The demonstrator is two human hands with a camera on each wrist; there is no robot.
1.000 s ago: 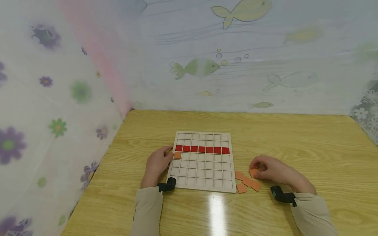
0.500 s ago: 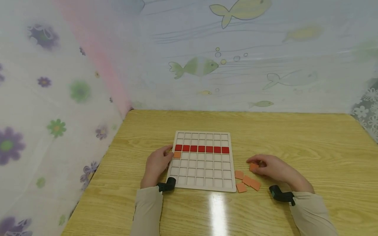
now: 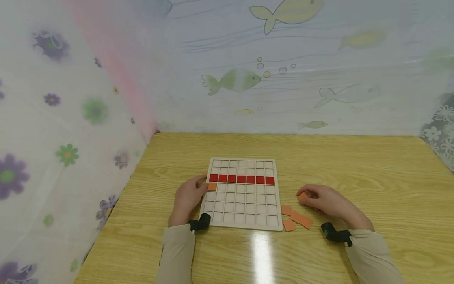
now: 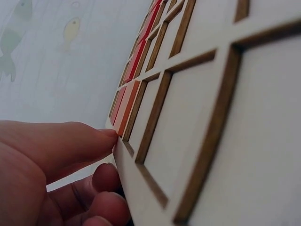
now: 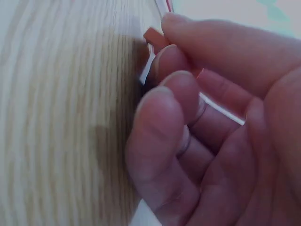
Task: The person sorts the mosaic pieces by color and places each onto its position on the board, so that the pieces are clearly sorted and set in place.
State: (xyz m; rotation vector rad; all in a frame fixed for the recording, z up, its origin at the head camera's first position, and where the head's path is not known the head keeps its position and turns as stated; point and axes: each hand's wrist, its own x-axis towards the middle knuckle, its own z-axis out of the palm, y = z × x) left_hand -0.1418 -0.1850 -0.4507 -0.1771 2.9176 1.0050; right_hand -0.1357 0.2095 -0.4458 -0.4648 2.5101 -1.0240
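Observation:
A pale wooden grid board lies on the table, with a row of red square tiles across it. One orange tile sits in the leftmost cell just below that row. My left hand holds the board's left edge; in the left wrist view the thumb is at the rim beside that tile, with curled fingers lower down. To the right of the board, my right hand pinches another orange tile between thumb and fingers. The right wrist view shows only part of this tile.
Several loose orange tiles lie by the board's lower right corner, some overlapping. The wooden table meets a fish-patterned curtain at the back and a flowered one at the left. Black wrist cameras sit at both cuffs.
My right hand has lifted the pinched orange tile a little away from the loose ones, toward the back of the table. The left hand stays at the board's edge.

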